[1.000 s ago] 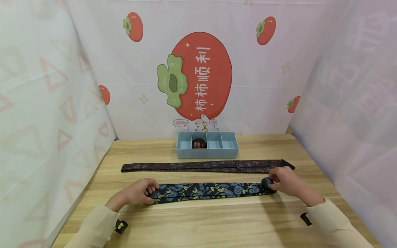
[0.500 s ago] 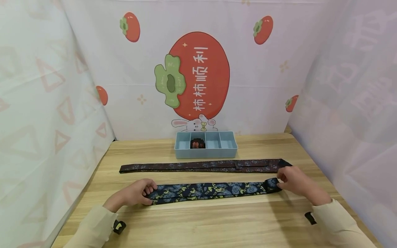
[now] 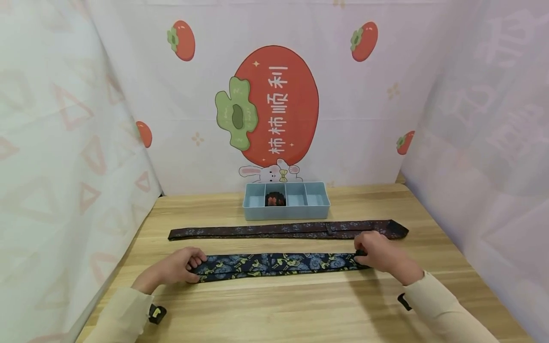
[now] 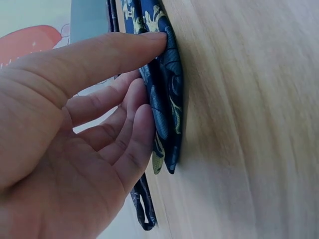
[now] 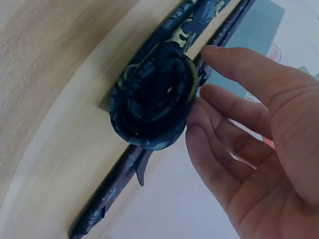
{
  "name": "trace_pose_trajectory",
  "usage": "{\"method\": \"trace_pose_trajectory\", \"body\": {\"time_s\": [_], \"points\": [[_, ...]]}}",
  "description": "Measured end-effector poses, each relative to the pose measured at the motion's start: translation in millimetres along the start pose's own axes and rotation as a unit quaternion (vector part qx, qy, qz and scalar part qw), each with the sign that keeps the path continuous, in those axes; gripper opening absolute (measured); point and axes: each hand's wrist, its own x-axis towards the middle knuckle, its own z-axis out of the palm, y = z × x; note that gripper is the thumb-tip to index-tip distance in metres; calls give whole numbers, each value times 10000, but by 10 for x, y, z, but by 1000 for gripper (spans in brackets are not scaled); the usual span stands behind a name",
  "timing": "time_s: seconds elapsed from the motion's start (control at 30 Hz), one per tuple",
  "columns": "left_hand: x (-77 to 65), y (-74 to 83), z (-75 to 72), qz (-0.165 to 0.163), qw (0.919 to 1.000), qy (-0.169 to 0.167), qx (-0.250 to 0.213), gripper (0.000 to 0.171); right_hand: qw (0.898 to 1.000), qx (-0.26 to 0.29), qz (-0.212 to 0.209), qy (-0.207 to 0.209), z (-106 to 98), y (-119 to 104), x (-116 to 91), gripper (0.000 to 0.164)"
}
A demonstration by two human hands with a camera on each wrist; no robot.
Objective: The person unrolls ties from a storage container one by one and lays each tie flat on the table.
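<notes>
A navy necktie [image 3: 296,263] with blue and yellow figures lies lengthwise on the table, its right end wound into a roll [image 5: 154,94]. At its left end, my left hand [image 3: 177,267] holds the tie, thumb on top and fingers [image 4: 142,122] along the far edge. My right hand [image 3: 383,255] grips the rolled end, with fingers [image 5: 199,117] against the side of the coil; this hand hides most of the roll in the head view. Behind lies a dark maroon necktie [image 3: 257,230], stretched flat and roughly parallel, its pointed end at the right.
At the back of the table [image 3: 274,309] stands a light blue tray [image 3: 287,213] with several compartments. A dark rolled piece with reddish patterns [image 3: 275,199] sits in its second compartment from the left. Printed cloth [image 3: 364,119] hangs behind and at both sides.
My right hand drew slightly right, then came back left with the rolled end. The navy necktie and my left hand have shifted a little left. The maroon necktie and tray stay put.
</notes>
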Motion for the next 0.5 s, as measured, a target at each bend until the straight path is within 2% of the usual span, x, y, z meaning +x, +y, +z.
{"method": "trace_pose_trajectory", "body": {"time_s": [0.1, 0.3, 0.5], "points": [[2, 17, 12, -46, 9999, -6, -91, 44, 9996, -145, 199, 123, 19, 31, -19, 23], [7, 28, 18, -127, 9999, 29, -68, 44, 9983, -166, 206, 527, -8, 187, -99, 27], [0, 26, 20, -138, 9999, 35, -73, 43, 9978, -123, 344, 552, -124, 285, -185, 23]]}}
